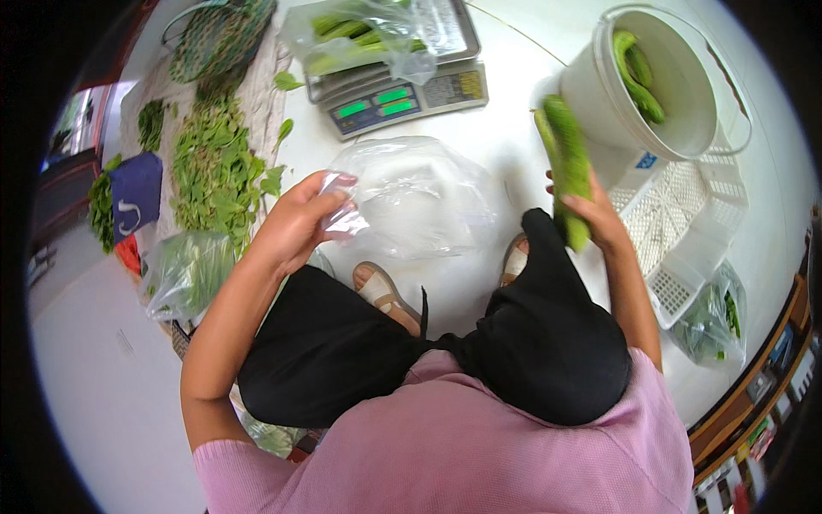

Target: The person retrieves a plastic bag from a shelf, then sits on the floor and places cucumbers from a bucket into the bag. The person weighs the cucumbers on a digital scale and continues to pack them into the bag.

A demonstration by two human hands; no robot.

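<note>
Bunched in my left hand (321,209) is the edge of a clear plastic bag (430,205), which spreads out between my hands above the pale floor. My right hand (587,205) grips long green vegetables, probably cucumbers (568,160), blurred and held roughly upright to the right of the bag. Beyond the bag stands a digital scale (404,103) with lit green displays. On its metal tray lies another clear bag (366,38) of green stalks. At the upper right, a white bucket (594,83) holds several curved green vegetables (636,83).
A white perforated plastic crate (671,212) lies beside the bucket, with a bag of greens (709,321) below it. Loose leafy greens (215,167) cover a cloth at left, near a woven basket (221,38), a dark blue bag (137,196) and a bagged green vegetable (192,273). Wooden shelving (751,398) stands lower right.
</note>
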